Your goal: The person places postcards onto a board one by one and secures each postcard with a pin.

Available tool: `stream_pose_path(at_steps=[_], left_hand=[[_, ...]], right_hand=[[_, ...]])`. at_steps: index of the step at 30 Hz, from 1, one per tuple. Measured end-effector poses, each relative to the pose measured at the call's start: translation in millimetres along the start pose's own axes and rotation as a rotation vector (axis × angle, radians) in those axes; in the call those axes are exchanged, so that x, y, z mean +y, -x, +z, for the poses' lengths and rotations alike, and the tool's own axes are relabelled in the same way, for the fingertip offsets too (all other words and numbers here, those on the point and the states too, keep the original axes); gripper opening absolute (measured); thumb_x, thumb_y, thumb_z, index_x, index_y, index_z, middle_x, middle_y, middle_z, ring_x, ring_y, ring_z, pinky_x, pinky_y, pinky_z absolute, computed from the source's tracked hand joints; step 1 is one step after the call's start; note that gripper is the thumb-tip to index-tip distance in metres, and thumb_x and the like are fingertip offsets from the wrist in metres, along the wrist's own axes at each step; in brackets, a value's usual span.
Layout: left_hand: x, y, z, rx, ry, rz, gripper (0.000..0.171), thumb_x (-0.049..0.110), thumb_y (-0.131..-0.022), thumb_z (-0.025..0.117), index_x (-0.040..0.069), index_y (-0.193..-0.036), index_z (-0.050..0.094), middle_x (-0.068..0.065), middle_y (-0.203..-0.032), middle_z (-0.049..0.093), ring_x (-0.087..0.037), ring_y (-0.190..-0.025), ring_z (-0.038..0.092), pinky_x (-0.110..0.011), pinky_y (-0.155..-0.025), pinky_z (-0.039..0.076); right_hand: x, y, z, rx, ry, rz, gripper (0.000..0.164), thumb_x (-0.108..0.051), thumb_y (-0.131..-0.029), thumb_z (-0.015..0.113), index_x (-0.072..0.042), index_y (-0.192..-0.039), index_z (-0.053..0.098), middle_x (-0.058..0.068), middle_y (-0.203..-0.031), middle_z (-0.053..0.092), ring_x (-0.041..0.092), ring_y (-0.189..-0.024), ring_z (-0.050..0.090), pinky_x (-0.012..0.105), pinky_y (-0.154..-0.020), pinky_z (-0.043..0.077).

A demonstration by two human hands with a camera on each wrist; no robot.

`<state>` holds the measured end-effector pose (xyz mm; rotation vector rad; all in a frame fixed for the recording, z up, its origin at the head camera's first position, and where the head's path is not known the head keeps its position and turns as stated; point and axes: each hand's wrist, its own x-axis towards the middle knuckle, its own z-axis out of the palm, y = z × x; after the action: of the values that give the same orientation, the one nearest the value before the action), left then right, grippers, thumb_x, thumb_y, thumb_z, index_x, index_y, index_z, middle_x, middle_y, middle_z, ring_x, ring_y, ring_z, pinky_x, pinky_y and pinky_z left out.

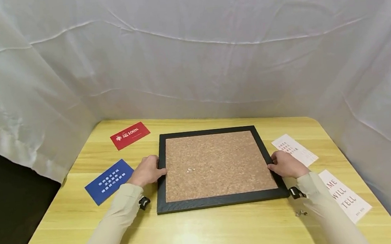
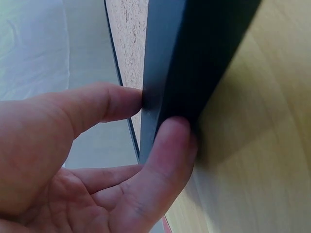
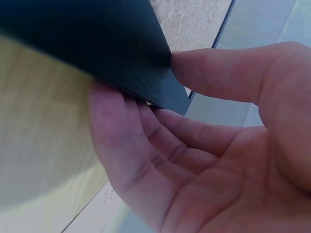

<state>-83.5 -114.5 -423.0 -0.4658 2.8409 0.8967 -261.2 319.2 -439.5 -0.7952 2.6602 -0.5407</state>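
A cork board (image 1: pixel 217 163) in a black frame (image 1: pixel 221 201) lies at the middle of the wooden table. My left hand (image 1: pixel 147 171) grips the frame's left side; in the left wrist view its thumb (image 2: pixel 114 103) presses the front face and its fingers lie against the outer side. On the opposite side, my right hand (image 1: pixel 287 164) pinches the frame. The right wrist view shows that thumb (image 3: pixel 214 73) on the front face, with fingertips at the lower outer edge. A few tiny shiny pieces (image 1: pixel 191 169) sit on the cork, too small to identify.
Left of the board lie a red card (image 1: pixel 130 135) and a blue card (image 1: pixel 110 182). To its right are two white cards, one beyond the right hand (image 1: pixel 295 150) and one beside the forearm (image 1: pixel 348 197). Small shiny pieces (image 1: pixel 301 213) rest near the right wrist. White cloth (image 1: pixel 210 57) hangs behind.
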Motion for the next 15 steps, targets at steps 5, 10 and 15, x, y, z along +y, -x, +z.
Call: stream_pose_path(at_steps=[5, 10, 15], left_hand=[[1.8, 0.4, 0.6, -0.004, 0.017, -0.008, 0.033, 0.021, -0.097, 0.071, -0.004, -0.117, 0.062, -0.011, -0.081, 0.069, -0.016, -0.057, 0.064, -0.027, -0.056, 0.051], [2.0, -0.4, 2.2, 0.004, 0.004, -0.03, 0.039, 0.022, -0.098, 0.071, -0.004, -0.124, 0.061, -0.012, -0.088, 0.069, -0.015, -0.061, 0.064, -0.027, -0.058, 0.051], [2.1, 1.1, 3.6, -0.002, -0.005, -0.038, 0.044, 0.024, -0.098, 0.07, -0.005, -0.129, 0.059, -0.014, -0.095, 0.07, -0.016, -0.065, 0.064, -0.027, -0.06, 0.051]], right_hand=[[1.7, 0.1, -0.7, 0.003, 0.003, -0.011, 0.035, -0.014, -0.097, 0.065, 0.017, -0.113, 0.062, 0.024, -0.095, 0.069, 0.024, -0.078, 0.064, 0.04, -0.07, 0.055], [3.2, -0.3, 0.1, -0.002, -0.006, -0.013, 0.033, -0.014, -0.098, 0.064, 0.015, -0.112, 0.063, 0.022, -0.093, 0.069, 0.022, -0.074, 0.062, 0.037, -0.066, 0.052], [6.0, -2.0, 1.6, -0.016, -0.016, -0.015, 0.032, -0.014, -0.098, 0.065, 0.014, -0.112, 0.063, 0.023, -0.095, 0.07, 0.022, -0.077, 0.063, 0.038, -0.069, 0.053]])
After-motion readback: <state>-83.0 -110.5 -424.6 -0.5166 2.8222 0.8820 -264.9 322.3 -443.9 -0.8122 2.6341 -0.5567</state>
